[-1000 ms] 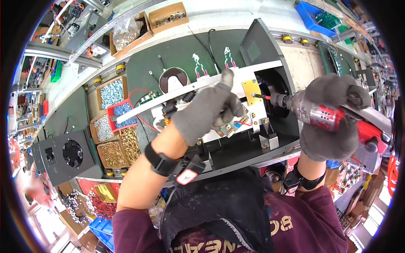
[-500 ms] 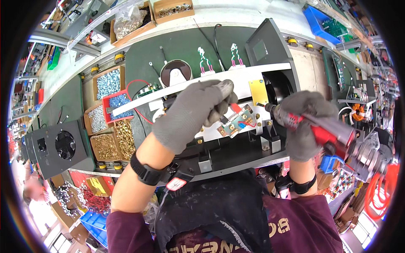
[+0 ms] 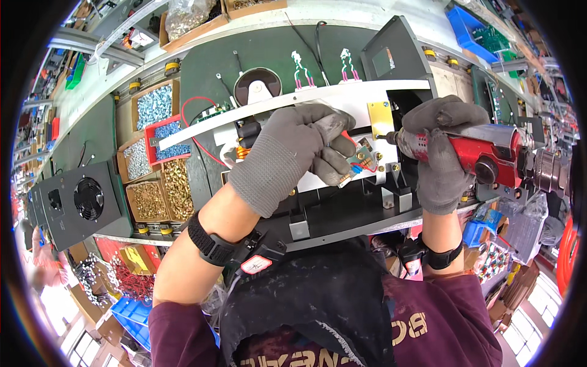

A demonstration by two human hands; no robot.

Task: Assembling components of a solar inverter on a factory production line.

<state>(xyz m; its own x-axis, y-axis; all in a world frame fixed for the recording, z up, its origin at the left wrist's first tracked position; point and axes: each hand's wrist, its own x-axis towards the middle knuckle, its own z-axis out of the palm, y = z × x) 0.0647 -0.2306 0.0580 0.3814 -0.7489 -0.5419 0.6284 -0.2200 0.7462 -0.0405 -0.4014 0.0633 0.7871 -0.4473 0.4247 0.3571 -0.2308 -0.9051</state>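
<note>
My left hand (image 3: pixel 299 147), in a grey knit glove, reaches into a metal chassis (image 3: pixel 367 223) with its fingers curled together over a small circuit board (image 3: pixel 365 153). What the fingertips hold is hidden; a bit of red shows behind them. My right hand (image 3: pixel 445 156), gloved too, is wrapped around a red power screwdriver (image 3: pixel 483 153). The tool lies nearly level, its bit pointing left, close to a yellow plate (image 3: pixel 380 119) on the white panel (image 3: pixel 342 98). A thin red wire and a blue part show beside the circuit board.
Left of the chassis stand boxes of silver screws (image 3: pixel 155 107), blue screws in a red tray (image 3: pixel 148 137), and brass parts (image 3: pixel 177 189). A black housing with a fan (image 3: pixel 92 199) lies farther left. Cables with white connectors (image 3: pixel 298 58) rise behind the white panel.
The chassis now sits slightly higher in view. My left hand has moved right and down, covering more of the circuit board. The screwdriver has swung from a slant to nearly level.
</note>
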